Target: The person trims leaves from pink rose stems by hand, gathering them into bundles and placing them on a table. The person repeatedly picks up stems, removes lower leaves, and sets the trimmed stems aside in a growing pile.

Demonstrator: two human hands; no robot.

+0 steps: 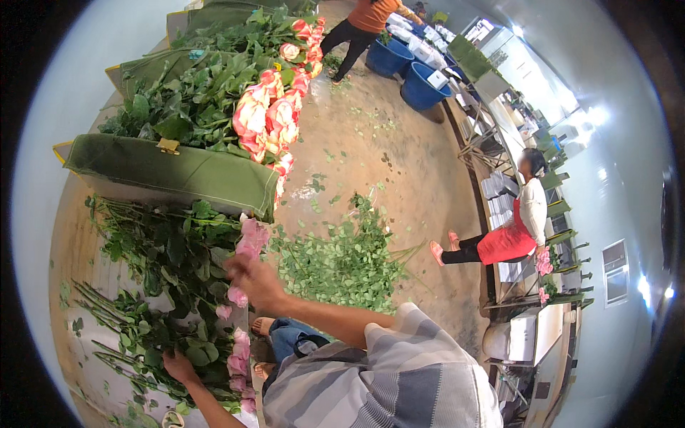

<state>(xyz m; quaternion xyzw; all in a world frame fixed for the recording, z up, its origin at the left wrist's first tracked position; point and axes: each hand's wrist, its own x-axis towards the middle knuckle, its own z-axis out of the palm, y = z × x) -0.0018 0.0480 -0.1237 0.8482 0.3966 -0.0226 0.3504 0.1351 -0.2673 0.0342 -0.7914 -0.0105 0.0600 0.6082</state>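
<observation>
My right hand [256,282], blurred, is at the pink rose heads [251,239] along the table's edge; whether it grips one I cannot tell. My left hand [180,367] reaches among the leaves and stems of a lower group of pink roses [238,353], its fingertips partly hidden by foliage. Cut stem ends [99,305] point away from me. More leafy rose stems [176,246] lie between my hands and a green cloth-covered divider [171,171], which carries a yellow clip [168,146]. Beyond it are red-and-cream roses [267,112].
Cut leaves [342,262] are heaped on the floor beside the table [80,257]. A person in a red apron [505,241] stands by a far bench holding pink roses. Another person in orange [368,18] is near blue tubs [423,88]. A tape-like ring [173,419] lies at the bottom.
</observation>
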